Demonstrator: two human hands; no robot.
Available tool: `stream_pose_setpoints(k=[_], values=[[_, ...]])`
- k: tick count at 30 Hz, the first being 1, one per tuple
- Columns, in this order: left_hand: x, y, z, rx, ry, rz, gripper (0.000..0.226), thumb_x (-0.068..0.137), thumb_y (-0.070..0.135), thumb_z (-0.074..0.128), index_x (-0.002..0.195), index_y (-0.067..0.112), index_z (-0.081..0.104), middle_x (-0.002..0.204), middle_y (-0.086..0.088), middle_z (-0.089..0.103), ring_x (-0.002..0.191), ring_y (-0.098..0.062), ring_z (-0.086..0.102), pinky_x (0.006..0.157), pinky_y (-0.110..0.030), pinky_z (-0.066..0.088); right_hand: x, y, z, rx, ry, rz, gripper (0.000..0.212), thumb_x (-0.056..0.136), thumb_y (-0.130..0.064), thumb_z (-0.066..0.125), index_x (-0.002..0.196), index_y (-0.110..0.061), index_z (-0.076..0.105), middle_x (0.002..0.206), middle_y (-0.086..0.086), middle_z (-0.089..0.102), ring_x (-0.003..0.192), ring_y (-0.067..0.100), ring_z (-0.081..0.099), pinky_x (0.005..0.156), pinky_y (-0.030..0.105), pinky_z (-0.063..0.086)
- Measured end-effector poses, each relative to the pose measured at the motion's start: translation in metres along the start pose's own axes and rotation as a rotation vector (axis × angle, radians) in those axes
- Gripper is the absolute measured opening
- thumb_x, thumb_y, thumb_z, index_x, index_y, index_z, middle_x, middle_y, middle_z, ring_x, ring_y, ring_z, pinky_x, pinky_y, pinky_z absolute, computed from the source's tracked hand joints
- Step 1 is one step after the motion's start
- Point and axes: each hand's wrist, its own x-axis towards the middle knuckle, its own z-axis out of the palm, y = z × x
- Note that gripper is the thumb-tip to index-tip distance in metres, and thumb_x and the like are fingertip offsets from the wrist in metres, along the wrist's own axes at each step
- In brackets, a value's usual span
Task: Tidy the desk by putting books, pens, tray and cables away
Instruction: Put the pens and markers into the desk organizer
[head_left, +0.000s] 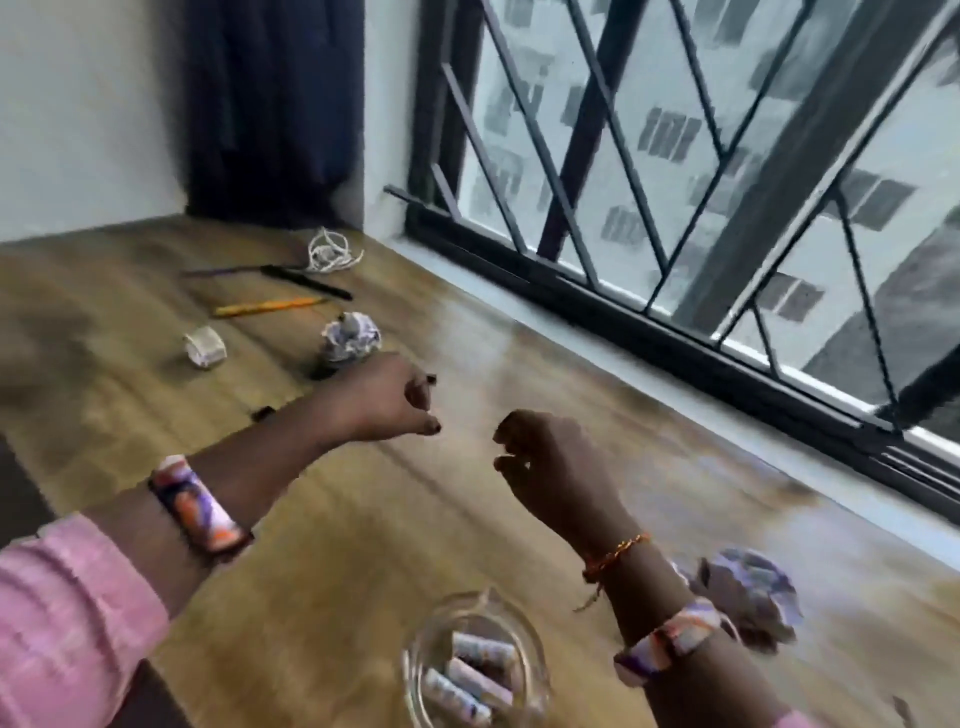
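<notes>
With both hands curled and holding nothing, the left hand (387, 402) and right hand (550, 462) hover over the worktop (363, 519); the person should reach for the pens (270, 307) and gather them together in a single grip.

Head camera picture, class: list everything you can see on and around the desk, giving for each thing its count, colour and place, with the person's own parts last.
cable: one, white, bundled at the far end of the desk
pens: about three, dark, purple and orange, lying near the cable
crumpled paper balls: two, white with purple print, one mid-desk, one by the right wrist
folded paper: one, white, left of the far ball
glass dish: one, clear, near edge, holding rolled papers
desk: one, brown wood
curtain: one, dark blue, corner
window grille: one, black, right
left hand: fingers curled, holding nothing clear to see
right hand: fingers curled, seemingly empty
</notes>
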Motion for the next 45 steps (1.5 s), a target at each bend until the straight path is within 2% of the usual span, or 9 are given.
stream_pose_setpoints(k=[7,18,23,29,32,35,38,42,45], values=[[0.056,-0.149,-0.072,0.082,0.275,-0.293,0.03,0.077,0.028,0.073,0.102,0.013,0.067,0.107,-0.01,0.066,0.098,-0.028,0.06,0.077,-0.031,0.047,0.09,-0.072,0.075,-0.138,-0.288,-0.268,0.05,0.088,-0.012,0.053,0.136,-0.017,0.038,0.135,0.009,0.044,0.12,0.028,0.044,0.095,0.038,0.042],[0.135,-0.212,-0.086,0.42,0.169,-0.421,0.027,0.085,0.015,0.059,0.112,0.015,0.061,0.114,-0.01,0.06,0.106,-0.028,0.057,0.081,-0.035,0.048,0.142,-0.081,0.105,-0.384,-0.185,-0.28,0.045,0.089,-0.007,0.042,0.132,-0.017,0.037,0.129,0.009,0.048,0.119,0.03,0.044,0.098,0.036,0.035],[0.134,-0.202,-0.101,0.175,0.25,-0.359,0.023,0.081,0.014,0.063,0.104,0.012,0.067,0.11,-0.012,0.064,0.1,-0.029,0.06,0.081,-0.035,0.048,0.128,-0.074,0.098,-0.4,-0.213,-0.297,0.037,0.092,-0.01,0.037,0.128,-0.019,0.043,0.12,0.008,0.052,0.109,0.029,0.049,0.09,0.037,0.038],[0.108,-0.128,-0.127,-0.191,0.481,0.086,0.015,0.077,0.001,0.067,0.089,0.01,0.069,0.08,-0.005,0.063,0.081,-0.024,0.061,0.074,-0.03,0.046,0.093,-0.054,0.06,-0.237,0.043,-0.217,0.029,0.084,0.002,0.047,0.103,-0.021,0.051,0.1,0.001,0.06,0.087,0.028,0.057,0.068,0.031,0.037],[0.088,-0.065,-0.122,-0.329,0.484,0.261,0.02,0.077,0.002,0.07,0.093,0.013,0.067,0.077,-0.001,0.061,0.07,-0.012,0.059,0.071,-0.017,0.05,0.066,-0.038,0.017,-0.041,0.173,-0.11,0.025,0.091,-0.008,0.046,0.11,-0.022,0.04,0.095,0.0,0.059,0.082,0.03,0.058,0.068,0.039,0.046],[0.067,0.001,-0.107,-0.44,0.436,0.392,0.022,0.076,0.001,0.071,0.096,0.011,0.068,0.076,0.006,0.062,0.063,0.004,0.061,0.064,0.001,0.045,0.028,-0.017,-0.034,0.098,0.283,-0.075,0.066,0.087,-0.005,0.054,0.13,-0.039,0.018,0.097,-0.006,0.06,0.08,0.017,0.066,0.07,0.036,0.054],[0.036,0.075,-0.081,-0.503,0.328,0.501,0.023,0.076,0.001,0.071,0.096,0.01,0.067,0.084,-0.002,0.067,0.07,0.001,0.063,0.065,-0.002,0.048,-0.027,0.016,-0.09,0.073,0.418,-0.084,0.099,0.083,0.0,0.061,0.139,-0.047,-0.005,0.095,-0.019,0.051,0.077,0.003,0.065,0.065,0.01,0.05],[-0.009,0.174,-0.033,-0.468,0.176,0.66,0.022,0.075,0.005,0.073,0.093,0.014,0.068,0.089,-0.004,0.07,0.084,-0.014,0.068,0.082,-0.024,0.055,-0.118,0.061,-0.158,-0.008,0.631,-0.069,0.096,0.078,0.002,0.063,0.141,-0.045,0.007,0.093,-0.007,0.056,0.071,0.011,0.066,0.066,0.013,0.051],[-0.042,0.254,0.011,-0.49,0.049,0.792,0.021,0.074,0.0,0.073,0.088,0.016,0.067,0.083,-0.002,0.07,0.076,-0.014,0.07,0.077,-0.029,0.056,-0.193,0.098,-0.199,-0.03,0.803,0.028,0.082,0.076,0.004,0.065,0.137,-0.03,0.022,0.094,0.001,0.06,0.066,0.012,0.067,0.063,0.016,0.051]])
